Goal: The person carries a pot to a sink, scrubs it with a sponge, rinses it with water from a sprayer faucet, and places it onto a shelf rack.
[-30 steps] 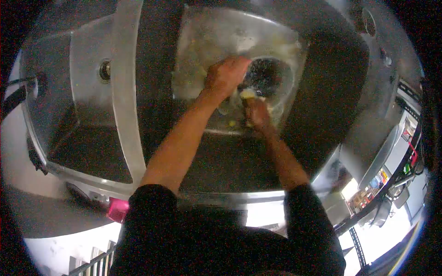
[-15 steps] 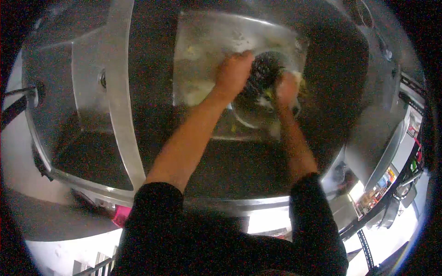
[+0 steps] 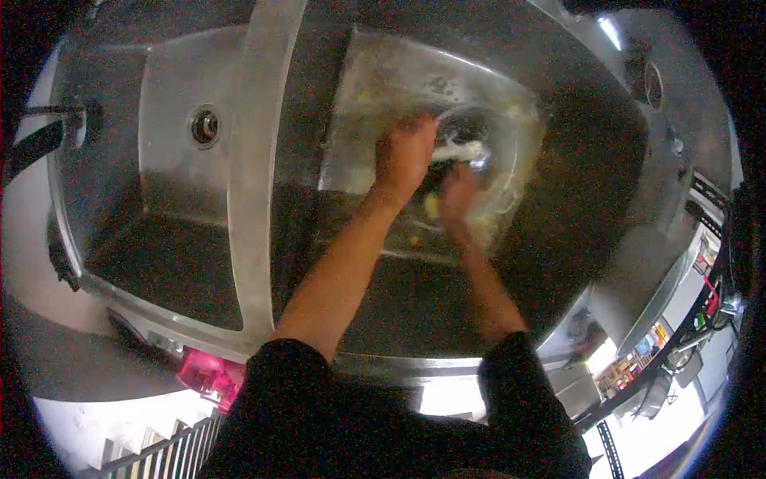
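A round metal pan or bowl (image 3: 496, 177), its inside dark with a bright reflection, lies in the right sink basin (image 3: 375, 60). My left hand (image 3: 405, 156) is closed at its left rim. My right hand (image 3: 459, 195), smeared by motion, is curled over the lower left part of the round vessel. A yellow patch, which looks like a sponge (image 3: 432, 206), shows at the edge of the right fingers. The hand hides most of it.
Left of a metal divider (image 3: 259, 176) is a second basin with a drain (image 3: 205, 126). A black-and-grey fitting (image 3: 68, 128) reaches in from the far left. Below the sink's front edge is a pink object (image 3: 209, 375). Shelves with utensils (image 3: 658, 391) stand at the lower right.
My right hand has moved from the right side of the round vessel to its lower left, and the yellow patch has moved with it. My left hand stays at the rim. The view has shifted left.
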Action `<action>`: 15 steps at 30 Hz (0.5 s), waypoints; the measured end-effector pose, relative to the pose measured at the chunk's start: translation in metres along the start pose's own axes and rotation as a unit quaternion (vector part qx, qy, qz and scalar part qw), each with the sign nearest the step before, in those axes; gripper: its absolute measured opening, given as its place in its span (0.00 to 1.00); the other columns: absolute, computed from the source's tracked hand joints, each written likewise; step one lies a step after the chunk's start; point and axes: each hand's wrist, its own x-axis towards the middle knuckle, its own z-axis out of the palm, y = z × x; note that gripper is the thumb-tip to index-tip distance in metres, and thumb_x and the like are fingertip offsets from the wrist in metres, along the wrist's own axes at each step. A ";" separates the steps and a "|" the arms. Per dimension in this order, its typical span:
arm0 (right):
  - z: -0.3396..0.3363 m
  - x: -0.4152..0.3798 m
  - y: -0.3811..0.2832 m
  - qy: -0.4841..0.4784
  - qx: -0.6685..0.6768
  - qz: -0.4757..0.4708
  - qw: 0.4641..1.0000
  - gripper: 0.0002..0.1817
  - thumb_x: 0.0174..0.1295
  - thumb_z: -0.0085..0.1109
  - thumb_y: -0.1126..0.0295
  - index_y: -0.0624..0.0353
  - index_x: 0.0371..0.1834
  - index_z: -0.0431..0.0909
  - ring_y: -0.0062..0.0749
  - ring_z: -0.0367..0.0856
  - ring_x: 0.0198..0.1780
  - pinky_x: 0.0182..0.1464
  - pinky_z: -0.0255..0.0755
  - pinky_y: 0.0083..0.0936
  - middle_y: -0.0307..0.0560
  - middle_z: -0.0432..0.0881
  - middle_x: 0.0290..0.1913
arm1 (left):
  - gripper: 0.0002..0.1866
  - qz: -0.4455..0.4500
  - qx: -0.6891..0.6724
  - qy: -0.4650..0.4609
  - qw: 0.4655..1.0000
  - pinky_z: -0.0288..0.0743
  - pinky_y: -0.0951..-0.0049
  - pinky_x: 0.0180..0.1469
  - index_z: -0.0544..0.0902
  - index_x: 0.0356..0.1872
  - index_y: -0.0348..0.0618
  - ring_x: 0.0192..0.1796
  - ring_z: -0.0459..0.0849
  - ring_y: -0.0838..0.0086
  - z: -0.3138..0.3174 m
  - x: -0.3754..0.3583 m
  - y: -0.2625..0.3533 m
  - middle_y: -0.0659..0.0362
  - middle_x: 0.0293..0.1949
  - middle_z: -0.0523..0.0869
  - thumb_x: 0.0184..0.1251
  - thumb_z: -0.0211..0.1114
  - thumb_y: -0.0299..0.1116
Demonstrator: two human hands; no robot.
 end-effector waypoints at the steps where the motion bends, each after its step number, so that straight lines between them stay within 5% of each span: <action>1: 0.014 -0.014 -0.023 -0.012 0.052 0.011 0.999 0.13 0.63 0.46 0.61 0.60 0.35 0.73 0.43 0.72 0.37 0.41 0.65 0.38 0.48 0.74 0.34 | 0.11 0.026 -0.040 0.012 0.999 0.76 0.57 0.30 0.79 0.30 0.42 0.29 0.82 0.53 0.001 -0.003 -0.002 0.49 0.25 0.81 0.67 0.54 0.37; 3: 0.027 -0.011 -0.078 0.027 0.089 -0.061 0.994 0.13 0.62 0.46 0.61 0.60 0.37 0.73 0.44 0.72 0.39 0.43 0.64 0.40 0.49 0.74 0.36 | 0.11 0.077 -0.113 0.035 0.990 0.76 0.57 0.29 0.78 0.29 0.41 0.28 0.82 0.53 0.003 -0.010 -0.023 0.49 0.25 0.81 0.67 0.54 0.37; 5: 0.036 0.027 -0.089 0.068 0.061 -0.081 0.993 0.14 0.62 0.47 0.60 0.60 0.40 0.73 0.46 0.71 0.42 0.45 0.63 0.42 0.50 0.74 0.38 | 0.11 0.026 -0.031 -0.016 0.999 0.76 0.56 0.30 0.79 0.29 0.42 0.28 0.82 0.53 -0.006 -0.001 -0.028 0.49 0.25 0.81 0.67 0.55 0.37; 10: -0.003 0.086 -0.027 0.131 -0.124 0.015 0.984 0.17 0.60 0.50 0.60 0.60 0.46 0.72 0.49 0.71 0.48 0.50 0.62 0.47 0.52 0.74 0.44 | 0.12 -0.045 -0.032 -0.016 0.998 0.76 0.56 0.31 0.80 0.31 0.42 0.28 0.82 0.52 0.004 -0.010 -0.058 0.48 0.26 0.82 0.68 0.53 0.38; 12: -0.004 0.052 -0.018 0.182 -0.156 -0.034 0.970 0.19 0.59 0.50 0.59 0.62 0.47 0.72 0.52 0.71 0.47 0.50 0.60 0.49 0.51 0.75 0.42 | 0.13 -0.075 -0.032 -0.014 0.997 0.77 0.56 0.31 0.81 0.31 0.42 0.28 0.82 0.51 0.008 -0.018 -0.047 0.47 0.26 0.82 0.69 0.53 0.38; 13: -0.002 0.025 -0.025 0.202 -0.046 -0.114 0.972 0.19 0.58 0.51 0.61 0.62 0.47 0.72 0.53 0.70 0.45 0.48 0.61 0.47 0.53 0.74 0.41 | 0.13 -0.090 -0.021 -0.041 0.995 0.77 0.56 0.32 0.81 0.31 0.42 0.29 0.82 0.51 0.009 -0.020 -0.044 0.47 0.27 0.82 0.69 0.53 0.38; 15: 0.030 -0.017 -0.053 0.064 0.089 -0.111 0.988 0.19 0.55 0.52 0.68 0.62 0.50 0.71 0.53 0.69 0.45 0.49 0.62 0.47 0.55 0.73 0.44 | 0.13 -0.114 0.003 -0.097 0.989 0.77 0.56 0.33 0.81 0.31 0.42 0.31 0.82 0.51 0.004 -0.026 -0.045 0.46 0.27 0.82 0.69 0.53 0.38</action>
